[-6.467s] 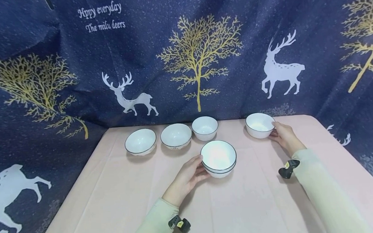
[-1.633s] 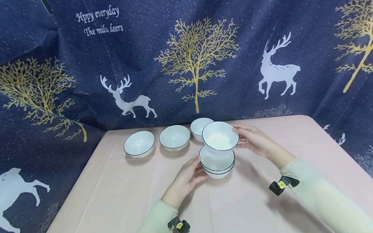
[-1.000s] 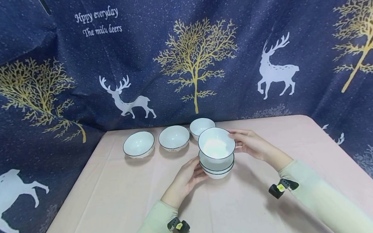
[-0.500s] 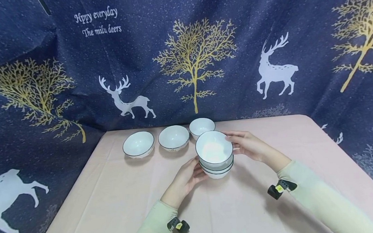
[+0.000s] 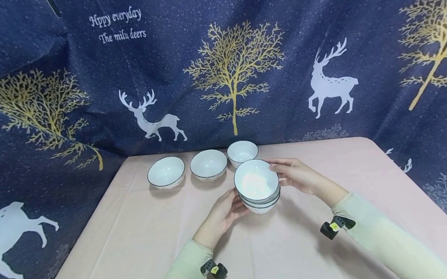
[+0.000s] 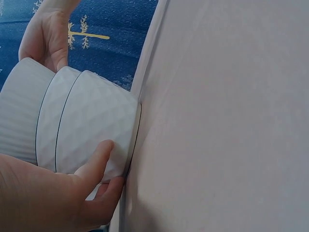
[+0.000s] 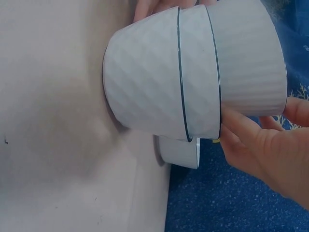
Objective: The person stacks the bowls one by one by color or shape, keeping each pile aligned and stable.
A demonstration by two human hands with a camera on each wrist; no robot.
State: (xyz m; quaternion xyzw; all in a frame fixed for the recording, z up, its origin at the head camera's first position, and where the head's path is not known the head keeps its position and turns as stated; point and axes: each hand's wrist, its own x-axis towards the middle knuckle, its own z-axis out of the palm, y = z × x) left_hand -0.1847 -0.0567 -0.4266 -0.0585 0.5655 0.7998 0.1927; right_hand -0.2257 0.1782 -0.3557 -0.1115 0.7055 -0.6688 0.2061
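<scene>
My right hand (image 5: 298,175) grips a white bowl (image 5: 256,179) with a dark rim, thumb at its right edge. In the right wrist view, vertical ribs show on this bowl (image 7: 251,63), whose lower part sits inside the mouth of a stack. That stack (image 5: 261,209) is two nested white bowls standing on the table. My left hand (image 5: 223,214) holds it from the left. A diamond-like relief covers the stacked bowls (image 6: 96,121) in the left wrist view, with left thumb and fingers against the lower one. The inside of the stack is mostly hidden.
Three more white bowls stand along the back: a left one (image 5: 166,172), a middle one (image 5: 209,164) and a smaller deep one (image 5: 242,151) right behind the held bowl. A pale pink cloth (image 5: 145,242) covers the table. A dark blue deer-print curtain (image 5: 281,91) hangs behind.
My right hand has taken the ribbed bowl from the back right, carried it left over the stack and lowered it into the top bowl. The left hand has stayed at the stack.
</scene>
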